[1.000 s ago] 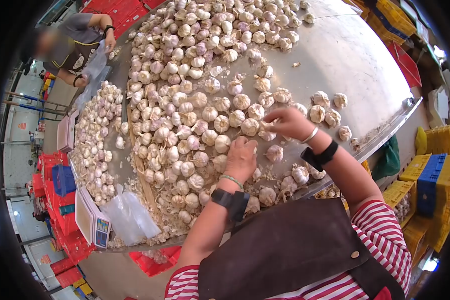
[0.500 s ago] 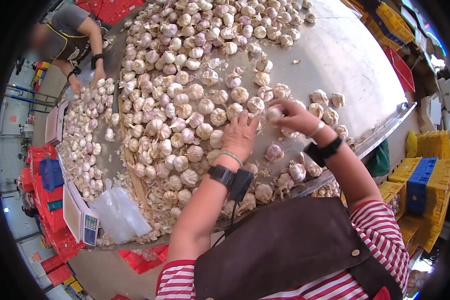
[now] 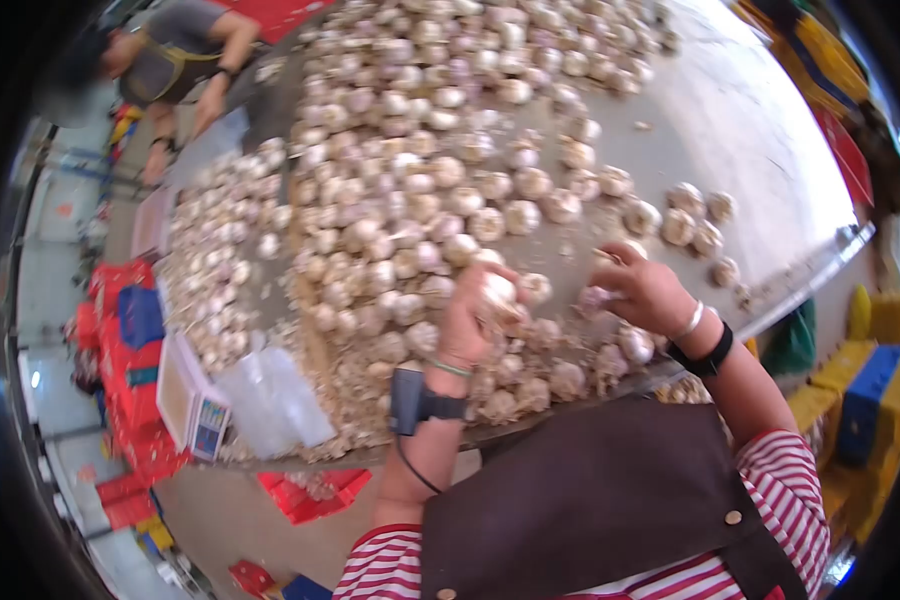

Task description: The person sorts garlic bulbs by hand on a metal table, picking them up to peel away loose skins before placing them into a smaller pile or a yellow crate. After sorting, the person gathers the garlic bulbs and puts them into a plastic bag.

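Note:
My left hand is closed round a pale garlic bulb, lifted over the near side of the heap. To its right, my right hand has its fingers curled down onto a purplish garlic bulb low over the metal table; some blur covers these fingertips. Many loose garlic bulbs with dry skins and roots spread out beyond my left hand. Several bulbs lie in a small group past my right hand, and others sit along the table's near edge.
Across the table at the left, another person works by a second garlic pile. A digital scale and clear plastic bags lie at the left end. Red crates stand beyond; yellow and blue crates are at the right.
My left hand has come up off the heap and now holds a bulb. My right hand has moved down and nearer, from a bulb it held to the purplish one. The view has shifted.

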Demonstrator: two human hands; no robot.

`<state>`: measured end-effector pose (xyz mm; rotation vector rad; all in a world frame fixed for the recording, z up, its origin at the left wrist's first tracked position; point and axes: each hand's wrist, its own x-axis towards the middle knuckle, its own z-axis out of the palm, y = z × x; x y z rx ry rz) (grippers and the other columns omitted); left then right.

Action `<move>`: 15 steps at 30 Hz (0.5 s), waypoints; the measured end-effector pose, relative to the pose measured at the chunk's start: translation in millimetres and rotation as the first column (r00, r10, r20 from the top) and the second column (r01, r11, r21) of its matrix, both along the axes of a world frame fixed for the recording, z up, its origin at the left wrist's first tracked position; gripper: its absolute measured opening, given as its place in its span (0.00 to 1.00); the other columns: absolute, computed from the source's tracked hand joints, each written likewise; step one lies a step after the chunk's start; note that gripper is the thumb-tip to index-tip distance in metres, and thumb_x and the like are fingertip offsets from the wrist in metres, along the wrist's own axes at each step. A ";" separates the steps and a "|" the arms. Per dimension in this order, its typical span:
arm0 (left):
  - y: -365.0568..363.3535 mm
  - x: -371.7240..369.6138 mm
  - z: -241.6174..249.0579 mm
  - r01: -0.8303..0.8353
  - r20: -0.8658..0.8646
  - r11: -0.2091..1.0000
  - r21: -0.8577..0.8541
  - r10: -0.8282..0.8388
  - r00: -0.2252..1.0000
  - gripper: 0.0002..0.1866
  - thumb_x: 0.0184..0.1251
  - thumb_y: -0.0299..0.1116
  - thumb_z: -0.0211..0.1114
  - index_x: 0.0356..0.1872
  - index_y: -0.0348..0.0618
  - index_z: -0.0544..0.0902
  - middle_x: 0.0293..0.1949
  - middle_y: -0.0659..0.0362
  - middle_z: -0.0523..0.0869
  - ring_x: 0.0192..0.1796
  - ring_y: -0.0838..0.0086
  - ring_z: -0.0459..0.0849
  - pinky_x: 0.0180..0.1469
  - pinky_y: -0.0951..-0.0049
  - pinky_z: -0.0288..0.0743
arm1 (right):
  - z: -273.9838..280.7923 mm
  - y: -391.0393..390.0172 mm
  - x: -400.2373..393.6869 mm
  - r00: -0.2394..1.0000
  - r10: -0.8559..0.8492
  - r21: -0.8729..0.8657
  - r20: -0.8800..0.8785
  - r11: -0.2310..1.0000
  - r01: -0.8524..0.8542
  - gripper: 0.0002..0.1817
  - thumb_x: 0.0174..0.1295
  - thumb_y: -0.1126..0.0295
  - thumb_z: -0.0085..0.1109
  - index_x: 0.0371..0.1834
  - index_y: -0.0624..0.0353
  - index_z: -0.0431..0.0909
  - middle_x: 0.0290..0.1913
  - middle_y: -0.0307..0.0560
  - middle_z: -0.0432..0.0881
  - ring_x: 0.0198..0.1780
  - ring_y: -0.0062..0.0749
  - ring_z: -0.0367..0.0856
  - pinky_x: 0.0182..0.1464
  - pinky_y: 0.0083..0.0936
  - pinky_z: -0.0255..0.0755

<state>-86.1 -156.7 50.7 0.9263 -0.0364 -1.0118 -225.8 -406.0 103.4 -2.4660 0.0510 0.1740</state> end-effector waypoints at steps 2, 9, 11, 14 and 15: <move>5.8 -11.8 -4.0 -0.042 0.678 0.859 0.509 -0.371 0.634 0.18 0.69 0.46 0.62 0.38 0.38 0.83 0.39 0.57 0.85 0.40 0.69 0.85 0.41 0.74 0.80 | -8.2 14.1 6.9 0.998 0.057 -0.107 0.000 0.993 -0.057 0.13 0.53 0.66 0.65 0.43 0.50 0.81 0.60 0.56 0.72 0.47 0.51 0.83 0.47 0.44 0.78; -27.3 -76.6 15.5 -0.215 0.414 0.422 0.881 -0.906 -0.083 0.13 0.58 0.29 0.61 0.45 0.43 0.82 0.47 0.49 0.79 0.49 0.56 0.82 0.47 0.58 0.81 | -22.6 33.5 17.0 0.970 0.202 -0.414 -0.135 0.878 -0.240 0.13 0.50 0.66 0.65 0.40 0.54 0.81 0.58 0.62 0.72 0.42 0.53 0.84 0.43 0.43 0.80; -31.9 -74.2 9.6 -0.184 0.371 0.382 0.906 -0.924 -0.093 0.13 0.59 0.30 0.61 0.46 0.43 0.82 0.49 0.49 0.78 0.49 0.57 0.83 0.44 0.60 0.82 | -30.1 32.6 16.4 0.977 0.174 -0.440 -0.123 0.873 -0.211 0.14 0.49 0.64 0.66 0.39 0.54 0.82 0.56 0.61 0.72 0.42 0.52 0.84 0.44 0.42 0.80; -34.4 -75.9 11.4 -0.190 0.247 0.304 0.933 -0.929 -0.276 0.14 0.59 0.30 0.62 0.48 0.44 0.82 0.51 0.48 0.77 0.50 0.56 0.84 0.44 0.60 0.82 | -23.1 35.3 17.7 0.978 0.120 -0.437 -0.170 0.880 -0.184 0.18 0.44 0.61 0.71 0.39 0.53 0.82 0.55 0.60 0.72 0.44 0.52 0.83 0.46 0.42 0.79; -33.1 -74.8 14.3 -0.200 0.247 0.305 0.931 -0.931 -0.269 0.14 0.59 0.30 0.62 0.48 0.44 0.82 0.51 0.48 0.77 0.50 0.56 0.84 0.44 0.60 0.82 | -18.4 37.1 17.4 0.971 0.102 -0.408 -0.218 0.894 -0.186 0.20 0.41 0.60 0.73 0.39 0.53 0.82 0.55 0.59 0.72 0.45 0.53 0.83 0.47 0.42 0.79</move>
